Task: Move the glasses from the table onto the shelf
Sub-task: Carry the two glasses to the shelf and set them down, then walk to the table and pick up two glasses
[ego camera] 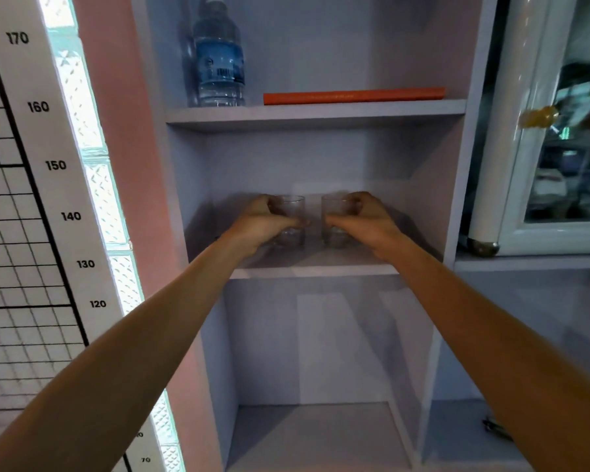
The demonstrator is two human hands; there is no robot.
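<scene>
Two clear drinking glasses stand upright side by side on the middle shelf (315, 271) of a pale lilac shelf unit. My left hand (259, 223) is wrapped around the left glass (293, 212), fingers behind it and thumb in front. The right glass (334, 212) is gripped the same way by my right hand (367, 222). Both glass bases seem to rest on the shelf board, a small gap apart. Both arms reach in from the bottom corners.
On the shelf above stand a water bottle (219, 59) at the left and a flat orange book (354, 95). The compartment below (315, 434) holds nothing visible. A height chart (58, 165) hangs at the left; a white glass-fronted cabinet (559, 131) stands at the right.
</scene>
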